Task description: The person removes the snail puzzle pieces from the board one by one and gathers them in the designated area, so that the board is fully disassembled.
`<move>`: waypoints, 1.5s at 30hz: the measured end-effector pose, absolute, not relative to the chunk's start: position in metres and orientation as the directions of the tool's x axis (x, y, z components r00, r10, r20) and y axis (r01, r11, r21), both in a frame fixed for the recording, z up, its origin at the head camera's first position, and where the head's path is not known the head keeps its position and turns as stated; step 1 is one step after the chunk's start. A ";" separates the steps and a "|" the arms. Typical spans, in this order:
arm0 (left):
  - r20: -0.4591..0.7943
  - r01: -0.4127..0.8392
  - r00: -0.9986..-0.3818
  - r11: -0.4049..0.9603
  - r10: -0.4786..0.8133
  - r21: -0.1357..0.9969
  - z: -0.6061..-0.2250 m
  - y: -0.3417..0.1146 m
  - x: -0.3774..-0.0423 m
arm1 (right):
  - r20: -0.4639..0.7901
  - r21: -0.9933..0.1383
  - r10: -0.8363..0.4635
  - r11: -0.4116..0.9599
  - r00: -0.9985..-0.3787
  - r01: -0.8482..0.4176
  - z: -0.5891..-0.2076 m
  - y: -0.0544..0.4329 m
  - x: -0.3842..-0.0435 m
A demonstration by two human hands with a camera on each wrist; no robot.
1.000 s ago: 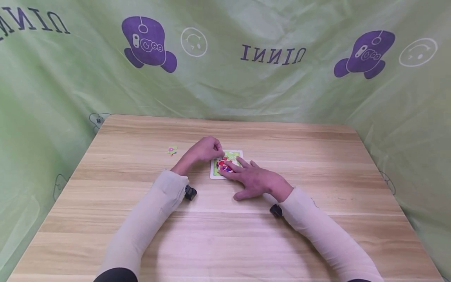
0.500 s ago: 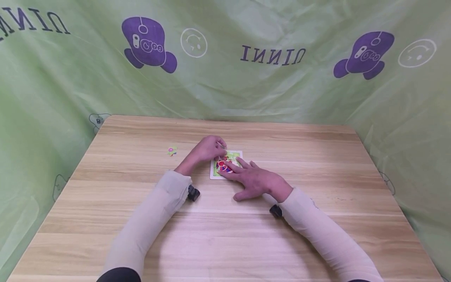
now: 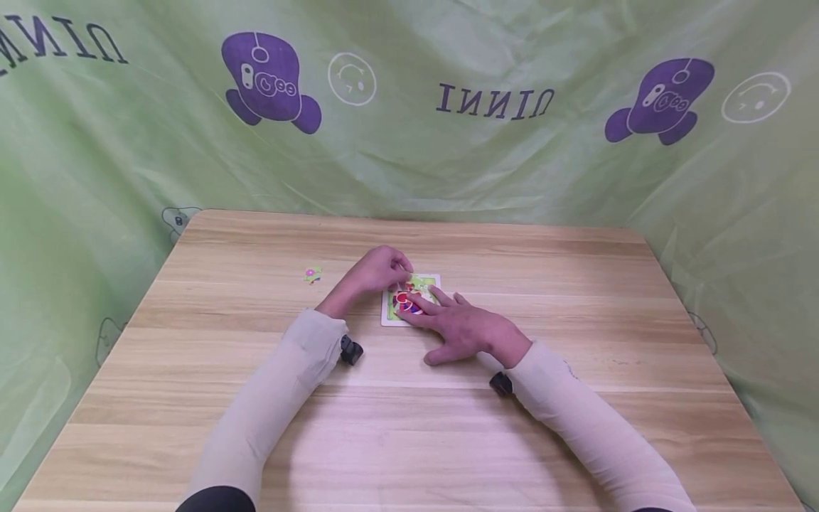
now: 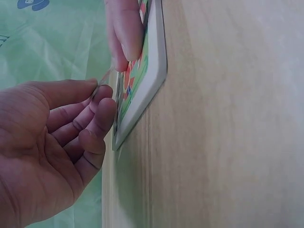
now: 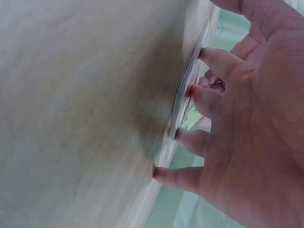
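Observation:
A small square jigsaw puzzle (image 3: 392, 320) with a white border and a green, red and blue picture lies flat on the table. At its far left corner my left hand (image 3: 379, 270) pinches a thin puzzle piece (image 4: 104, 80) between thumb and forefinger; in the left wrist view this piece stands edge-on, tilted against the puzzle. My right hand (image 3: 466, 328) spreads over the puzzle's right side. Its straight fingers press on the picture, while the little fingertip (image 5: 160, 174) rests off the puzzle on the table. Part of the picture is hidden under the fingers.
A loose green puzzle piece (image 3: 312, 274) with a pink spot lies to the left of the puzzle. The wooden table (image 3: 397, 441) ends at a green printed curtain (image 3: 409, 163) behind and at both sides.
My left hand has shifted slightly right along the puzzle's far edge, and its fingers have changed their hold on the piece. The right hand stays in place.

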State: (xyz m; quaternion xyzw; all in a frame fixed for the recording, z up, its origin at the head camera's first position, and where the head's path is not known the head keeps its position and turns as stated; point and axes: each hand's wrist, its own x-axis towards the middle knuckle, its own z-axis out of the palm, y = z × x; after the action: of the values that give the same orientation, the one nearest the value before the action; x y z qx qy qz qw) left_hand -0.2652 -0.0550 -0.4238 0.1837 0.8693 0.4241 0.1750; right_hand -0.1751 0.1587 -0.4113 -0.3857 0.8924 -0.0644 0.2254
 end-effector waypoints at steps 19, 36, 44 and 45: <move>-0.120 0.207 -0.886 0.614 0.448 0.762 -0.421 -0.065 -0.260 | -0.358 -0.299 -0.714 0.698 -0.602 -0.651 -0.412 0.160 -0.175; -0.084 0.222 -0.907 0.638 0.413 0.737 -0.415 -0.086 -0.257 | -0.385 -0.284 -0.693 0.717 -0.610 -0.636 -0.412 0.159 -0.177; -0.088 0.209 -0.918 0.658 0.388 0.724 -0.411 -0.096 -0.253 | -0.378 -0.295 -0.700 0.712 -0.607 -0.637 -0.412 0.160 -0.176; -0.088 0.208 -0.919 0.662 0.385 0.720 -0.411 -0.097 -0.254 | -0.379 -0.295 -0.699 0.713 -0.607 -0.637 -0.413 0.160 -0.176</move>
State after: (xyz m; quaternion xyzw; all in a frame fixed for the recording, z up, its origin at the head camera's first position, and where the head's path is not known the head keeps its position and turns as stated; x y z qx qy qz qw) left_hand -0.2536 -0.0974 -0.4110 0.1639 0.9040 0.3771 0.1169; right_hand -0.1763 0.1598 -0.4127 -0.3734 0.8940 -0.0649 0.2391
